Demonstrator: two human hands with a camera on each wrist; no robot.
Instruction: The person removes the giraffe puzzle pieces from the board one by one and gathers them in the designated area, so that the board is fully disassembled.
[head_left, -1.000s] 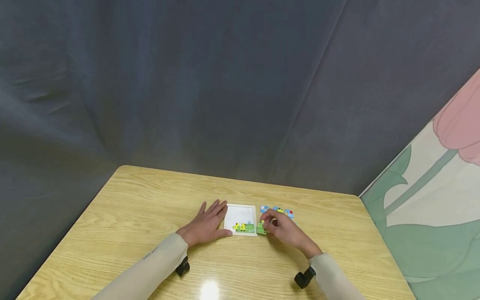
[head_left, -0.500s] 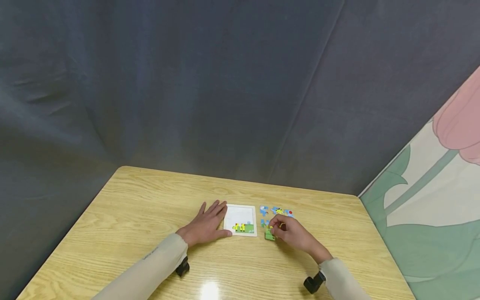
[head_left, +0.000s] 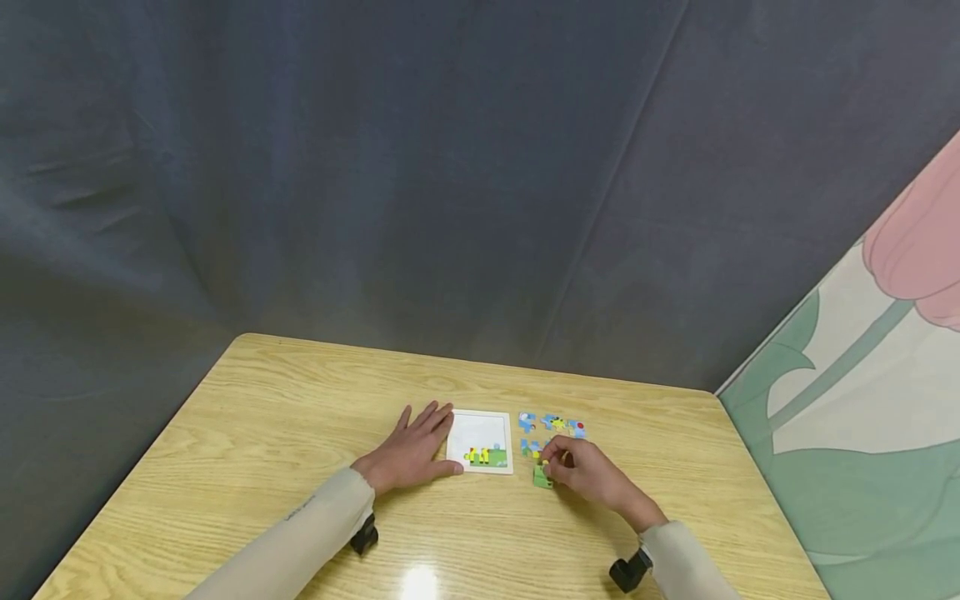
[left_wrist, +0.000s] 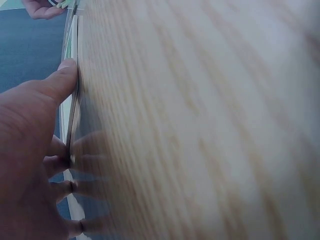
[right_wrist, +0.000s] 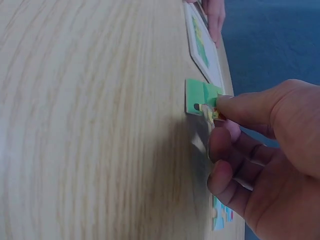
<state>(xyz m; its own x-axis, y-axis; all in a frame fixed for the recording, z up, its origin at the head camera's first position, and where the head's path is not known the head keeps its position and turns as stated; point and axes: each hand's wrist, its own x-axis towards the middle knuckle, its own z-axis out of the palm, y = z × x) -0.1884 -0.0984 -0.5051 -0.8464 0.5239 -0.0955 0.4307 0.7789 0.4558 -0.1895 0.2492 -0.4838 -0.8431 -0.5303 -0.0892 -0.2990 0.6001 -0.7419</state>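
Note:
My left hand [head_left: 408, 454] lies with fingers spread at the left side of a white puzzle tray [head_left: 477, 429], its thumb at the tray's lower left corner. Along the bottom of the tray sit joined pieces [head_left: 487, 457] in green and yellow. To the tray's right, my right hand [head_left: 592, 477] pinches a green jigsaw puzzle piece [right_wrist: 197, 95] between thumb and fingertips, close to the tabletop. In the right wrist view the piece shows yellow and dark marks near the thumb, which hides part of it.
Several loose blue, yellow and red puzzle pieces [head_left: 555, 422] lie beyond my right hand, some partly hidden by it. The wooden table [head_left: 337, 375] meets a dark curtain [head_left: 420, 208] at its far edge. A flowered panel [head_left: 847, 400] stands on the right.
My right hand has moved right and slightly nearer, away from the tray's edge, with the green puzzle piece in its fingers. More loose pieces show behind it. My left hand has stayed put.

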